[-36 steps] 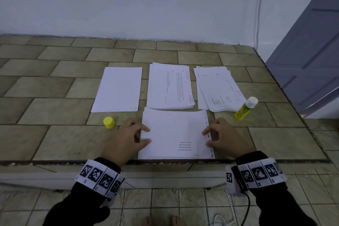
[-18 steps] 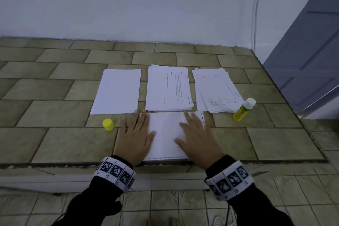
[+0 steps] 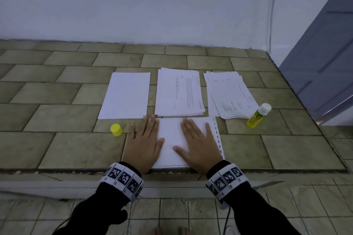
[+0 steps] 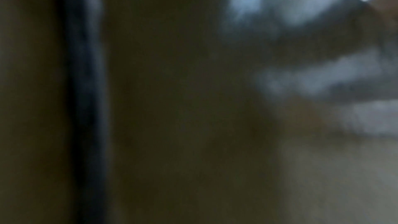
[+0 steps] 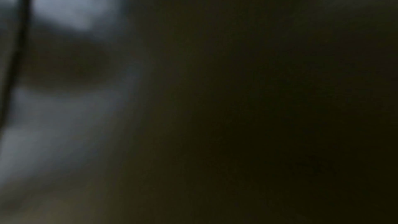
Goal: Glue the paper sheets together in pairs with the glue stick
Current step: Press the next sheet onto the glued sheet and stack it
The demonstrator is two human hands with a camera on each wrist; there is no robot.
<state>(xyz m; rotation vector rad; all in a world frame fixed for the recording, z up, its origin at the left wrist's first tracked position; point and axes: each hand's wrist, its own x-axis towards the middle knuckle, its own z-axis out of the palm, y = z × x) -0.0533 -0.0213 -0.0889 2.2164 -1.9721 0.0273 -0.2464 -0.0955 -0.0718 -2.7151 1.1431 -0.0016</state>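
Observation:
A white paper sheet lies at the near edge of the tiled ledge, a second sheet's dotted edge showing at its right. My left hand lies flat on the sheet's left side, fingers straight. My right hand presses flat on its right half. The yellow glue stick with a white top lies on its side to the right, beyond either hand. Its yellow cap stands left of my left hand. Both wrist views are dark and blurred.
Three paper piles lie behind the sheet: a blank one at the left, a printed stack in the middle, a fanned stack at the right. The ledge's front edge runs under my wrists. A grey door stands right.
A second ago both hands pinched the sheet's side edges. They then moved onto the sheet and flattened; since half a second ago they have slid slightly apart.

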